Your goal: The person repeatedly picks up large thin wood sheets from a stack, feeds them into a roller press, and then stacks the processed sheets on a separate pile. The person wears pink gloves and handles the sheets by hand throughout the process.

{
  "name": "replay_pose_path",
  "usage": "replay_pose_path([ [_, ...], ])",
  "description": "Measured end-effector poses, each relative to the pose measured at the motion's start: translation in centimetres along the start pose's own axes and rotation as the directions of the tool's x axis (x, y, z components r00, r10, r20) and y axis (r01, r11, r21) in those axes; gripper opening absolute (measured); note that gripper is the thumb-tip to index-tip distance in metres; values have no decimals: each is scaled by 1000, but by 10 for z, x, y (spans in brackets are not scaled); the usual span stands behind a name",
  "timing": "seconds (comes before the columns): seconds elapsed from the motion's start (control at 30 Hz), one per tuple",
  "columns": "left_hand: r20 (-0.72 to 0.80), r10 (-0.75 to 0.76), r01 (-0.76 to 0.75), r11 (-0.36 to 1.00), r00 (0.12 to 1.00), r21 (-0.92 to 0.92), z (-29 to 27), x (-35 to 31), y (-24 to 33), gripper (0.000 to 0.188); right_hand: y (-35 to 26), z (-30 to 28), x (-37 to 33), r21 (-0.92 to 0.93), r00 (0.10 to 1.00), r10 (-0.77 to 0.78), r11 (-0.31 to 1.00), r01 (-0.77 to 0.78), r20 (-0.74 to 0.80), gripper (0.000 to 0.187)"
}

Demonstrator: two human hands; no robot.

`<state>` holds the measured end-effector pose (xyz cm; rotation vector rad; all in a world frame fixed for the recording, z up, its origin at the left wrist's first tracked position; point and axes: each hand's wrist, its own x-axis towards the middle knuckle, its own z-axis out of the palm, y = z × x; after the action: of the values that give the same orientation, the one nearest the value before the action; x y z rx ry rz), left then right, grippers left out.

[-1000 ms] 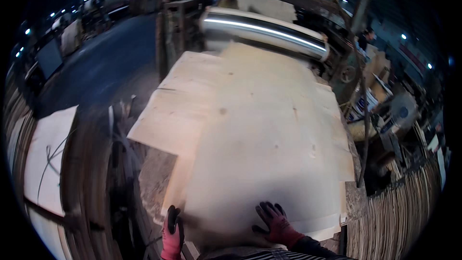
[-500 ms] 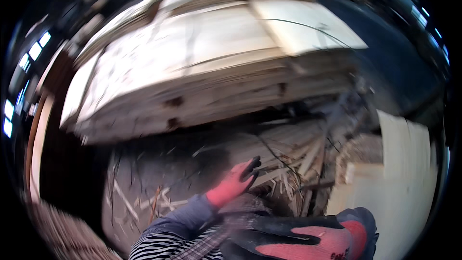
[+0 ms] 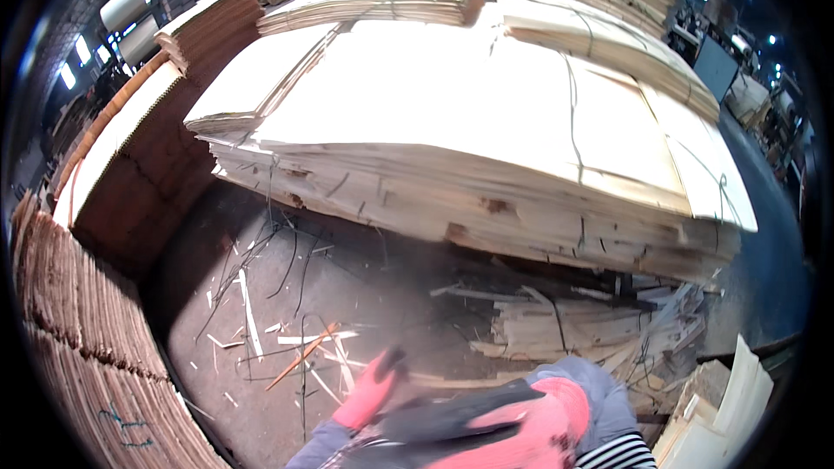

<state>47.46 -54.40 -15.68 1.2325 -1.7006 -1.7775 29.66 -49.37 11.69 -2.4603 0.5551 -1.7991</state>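
Note:
My left hand (image 3: 369, 393), in a pink glove with dark finger coating, is low in the view. Its fingers point up and to the right, partly smeared by motion, and nothing shows in them. Closer to the camera, my right hand (image 3: 521, 424) wears the same kind of glove and reaches across to the left. Its dark fingers are stretched out and blurred, with no held thing visible. Both hands are over the littered floor, apart from the large stack of pale wood veneer sheets (image 3: 486, 187) beyond them.
Brown veneer stacks (image 3: 95, 356) line the left side. Wood strips (image 3: 250, 313) and dark cords or straps (image 3: 295, 269) litter the floor (image 3: 208, 252). Broken veneer pieces (image 3: 539, 330) lie below the big stack. Pale sheets (image 3: 743, 391) stand at the lower right.
The view has swung, so the big stack sits farther right and more of the left-hand stacks shows. Both hands appear lower or farther left in the picture. The right hand still stretches leftward.

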Motion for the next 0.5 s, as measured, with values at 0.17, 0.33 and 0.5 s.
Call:
replay_pose_path([
  [0.17,-190,-130,103,984,973,-145,-123,52,10,43,88,30,48,-22,994,63,998,-61,86,36],
  [0.33,-215,32,-40,999,976,-35,-170,120,46,39,140,48,70,-84,989,121,990,-114,84,39],
  [0.5,-212,188,-182,982,959,49,-174,156,91,42,186,11,50,-203,952,278,947,-249,127,43],
])
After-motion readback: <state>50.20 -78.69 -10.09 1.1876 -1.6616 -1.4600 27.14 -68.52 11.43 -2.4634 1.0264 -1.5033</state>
